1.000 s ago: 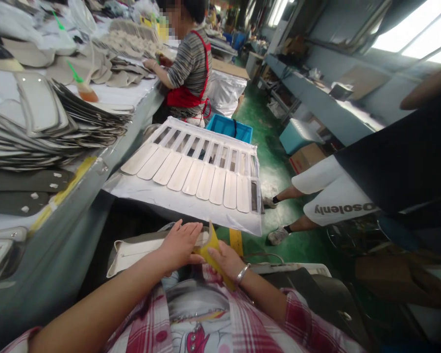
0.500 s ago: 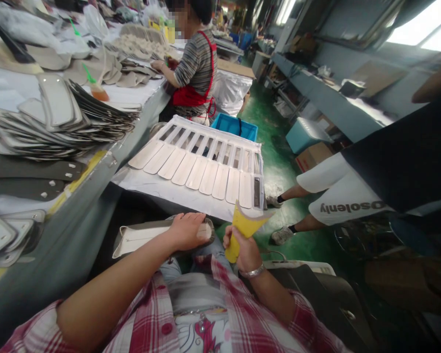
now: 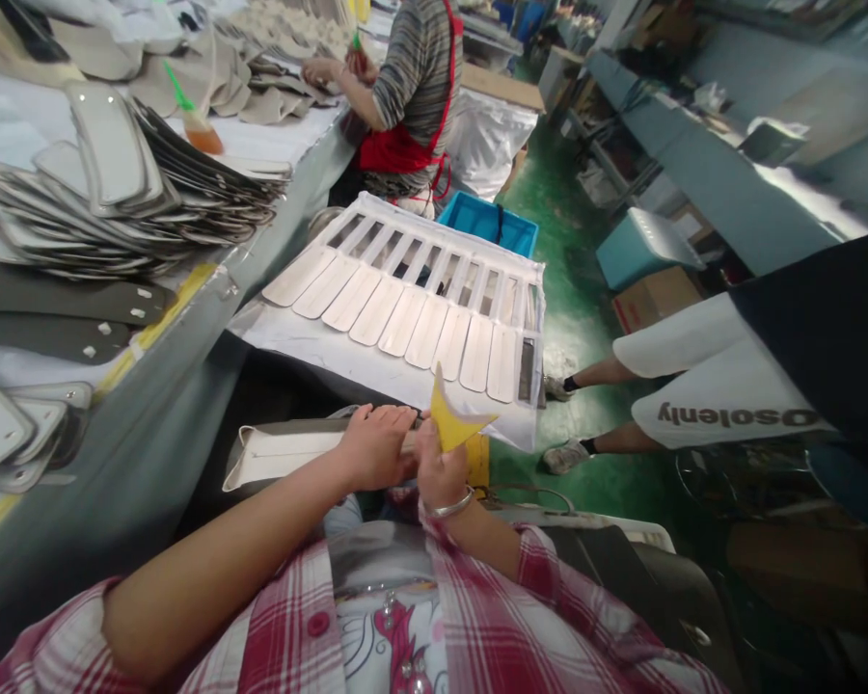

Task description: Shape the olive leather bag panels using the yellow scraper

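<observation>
My left hand lies palm-down with fingers pressed on the right end of a flat cream piece with a grey border resting across my lap. My right hand is closed on a yellow paper strip, whose free end stands up above the fingers. The two hands touch at the end of the cream piece. Just beyond them a rack holds several cream paddle-shaped pieces side by side on a white sheet.
A grey worktable on the left bears stacks of grey-edged panels and dark strips. A co-worker in a red apron works further along it. Another person's legs and white shorts are at right. Blue bins stand on the green floor.
My right hand swung the yellow strip out to the right, then came back against my left hand at the end of the cream piece. My view tilted down.
</observation>
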Action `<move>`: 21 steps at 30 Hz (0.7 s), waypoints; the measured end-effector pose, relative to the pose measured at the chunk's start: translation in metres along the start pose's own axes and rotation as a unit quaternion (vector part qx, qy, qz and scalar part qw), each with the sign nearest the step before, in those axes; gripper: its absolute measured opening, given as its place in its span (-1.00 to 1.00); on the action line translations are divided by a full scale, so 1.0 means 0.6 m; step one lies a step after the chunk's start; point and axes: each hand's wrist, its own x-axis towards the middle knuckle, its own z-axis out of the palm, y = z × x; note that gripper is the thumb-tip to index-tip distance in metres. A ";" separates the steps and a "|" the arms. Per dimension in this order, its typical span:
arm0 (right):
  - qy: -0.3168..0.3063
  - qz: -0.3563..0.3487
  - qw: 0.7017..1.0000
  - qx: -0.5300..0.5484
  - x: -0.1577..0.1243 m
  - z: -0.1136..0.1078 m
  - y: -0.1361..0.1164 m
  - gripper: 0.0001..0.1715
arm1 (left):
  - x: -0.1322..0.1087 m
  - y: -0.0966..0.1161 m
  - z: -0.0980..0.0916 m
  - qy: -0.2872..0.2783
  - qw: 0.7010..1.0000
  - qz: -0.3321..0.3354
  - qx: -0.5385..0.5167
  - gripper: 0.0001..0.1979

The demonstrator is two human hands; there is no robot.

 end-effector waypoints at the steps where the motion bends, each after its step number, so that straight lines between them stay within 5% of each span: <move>1: -0.001 -0.030 0.999 -0.042 0.001 0.003 -0.002 -0.72 | 0.001 -0.001 -0.001 0.002 1.000 0.004 0.001 -0.42; 5: -0.004 -0.023 0.999 -0.046 0.012 0.010 -0.025 -0.76 | -0.002 -0.003 -0.007 -0.029 0.999 0.028 -0.003 -0.38; 9: 0.036 0.106 0.975 0.189 0.030 -0.013 -0.043 -0.67 | -0.013 0.001 -0.005 -0.020 0.999 0.027 -0.001 -0.24; 12: 0.076 0.126 0.942 0.300 0.042 -0.033 -0.036 -0.66 | -0.018 0.001 0.003 -0.009 1.000 0.025 0.009 -0.20; 21: 0.079 0.150 0.941 0.291 0.044 -0.016 -0.009 -0.62 | -0.020 -0.006 0.017 0.009 0.997 0.062 0.039 -0.22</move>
